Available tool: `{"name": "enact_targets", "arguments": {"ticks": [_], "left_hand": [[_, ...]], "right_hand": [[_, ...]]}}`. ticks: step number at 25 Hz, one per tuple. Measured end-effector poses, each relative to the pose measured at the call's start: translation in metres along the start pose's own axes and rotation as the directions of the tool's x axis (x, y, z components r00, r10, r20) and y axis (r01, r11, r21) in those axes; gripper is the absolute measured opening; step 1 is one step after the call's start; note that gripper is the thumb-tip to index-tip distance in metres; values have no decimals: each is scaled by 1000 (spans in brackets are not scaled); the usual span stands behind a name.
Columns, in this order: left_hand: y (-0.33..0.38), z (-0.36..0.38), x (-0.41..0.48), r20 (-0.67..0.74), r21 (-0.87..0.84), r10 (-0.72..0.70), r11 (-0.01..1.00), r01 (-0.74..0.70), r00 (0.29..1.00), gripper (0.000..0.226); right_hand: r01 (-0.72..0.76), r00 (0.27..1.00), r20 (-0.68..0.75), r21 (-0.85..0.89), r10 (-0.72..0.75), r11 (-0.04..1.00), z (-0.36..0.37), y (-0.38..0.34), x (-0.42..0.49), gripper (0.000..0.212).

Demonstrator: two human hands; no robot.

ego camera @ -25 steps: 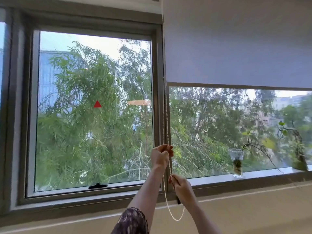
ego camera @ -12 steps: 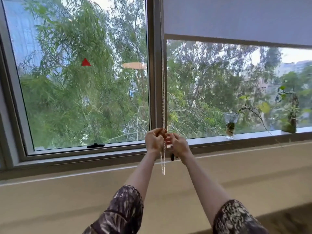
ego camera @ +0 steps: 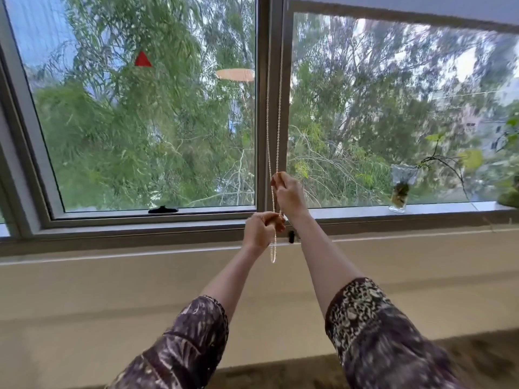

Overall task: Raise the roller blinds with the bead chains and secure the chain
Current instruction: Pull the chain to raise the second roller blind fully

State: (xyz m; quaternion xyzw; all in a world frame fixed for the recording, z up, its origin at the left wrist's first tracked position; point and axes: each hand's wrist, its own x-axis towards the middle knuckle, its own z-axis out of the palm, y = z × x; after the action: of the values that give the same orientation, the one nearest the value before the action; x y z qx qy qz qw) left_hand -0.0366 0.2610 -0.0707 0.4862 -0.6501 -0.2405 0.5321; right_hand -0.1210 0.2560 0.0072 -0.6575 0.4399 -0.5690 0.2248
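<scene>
Hanging beside the central window frame (ego camera: 264, 108), the bead chain (ego camera: 273, 136) is pinched in both hands: right hand (ego camera: 288, 195) closed on it higher, left hand (ego camera: 259, 231) closed lower, its loop dangling below. The roller blind (ego camera: 421, 7) sits near the top, seemingly mostly raised; securing the chain looks undone, perhaps on the small black fitting (ego camera: 291, 237).

Soft daylight enters through the window (ego camera: 140, 122); the wall (ego camera: 112, 290) beneath is evenly lit, motion blur smears the sleeves (ego camera: 379, 332), frame lines bow at the edges
</scene>
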Motion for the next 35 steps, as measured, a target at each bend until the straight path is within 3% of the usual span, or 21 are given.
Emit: {"name": "enact_targets", "arguments": {"ticks": [5,9,12,18,24,29,35], "left_hand": [[-24,-10,7,175,-163,-63,982,92,983,25],[-37,-7,26,8,-394,-160,907,150,987,25],[-44,4,47,-23,-486,-163,864,131,986,25],[-55,24,109,-89,-542,-129,838,61,988,22],[-89,19,170,-110,-403,-24,915,-22,994,11],[-145,20,190,-155,-271,-12,962,-30,988,15],[-208,20,213,-181,-102,-27,995,9,983,14]], "right_hand": [[-1,1000,9,-47,2,999,6,46,-6,28],[-65,997,28,-41,66,997,19,94,-11,27],[-76,996,32,-62,78,995,34,126,-8,28],[-112,993,38,3,112,994,72,175,15,34],[-153,985,72,-87,159,984,96,230,51,29],[-201,960,147,-238,240,950,117,258,71,21],[-86,989,-126,-57,78,995,131,243,122,20]]}}
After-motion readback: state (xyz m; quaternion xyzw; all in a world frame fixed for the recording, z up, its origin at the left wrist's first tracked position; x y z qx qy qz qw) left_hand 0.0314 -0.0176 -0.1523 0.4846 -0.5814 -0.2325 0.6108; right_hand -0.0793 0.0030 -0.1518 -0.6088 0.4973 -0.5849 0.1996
